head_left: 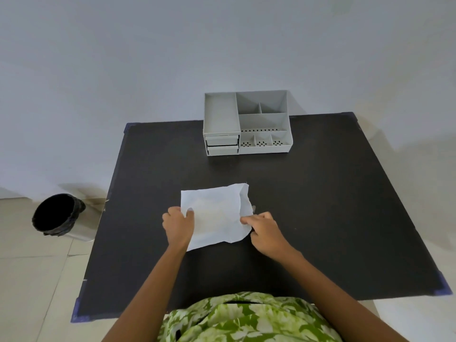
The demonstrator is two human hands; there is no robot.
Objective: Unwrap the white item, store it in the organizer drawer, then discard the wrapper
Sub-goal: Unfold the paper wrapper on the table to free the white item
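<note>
A white paper wrapper [214, 213] lies in the middle of the black table [320, 206], bulging faintly over something inside that I cannot make out. My left hand [178, 225] pinches its left edge, thumb on top. My right hand [265, 230] grips the right edge, where the paper is folded up. A grey plastic organizer [246, 124] stands at the table's far edge, with open top compartments and two small drawers [222, 145] stacked at its lower left, the lower one slightly out.
A round bin with a black liner [58, 214] stands on the tiled floor to the left of the table. A pale wall runs behind the organizer. My green patterned clothing fills the bottom of the view.
</note>
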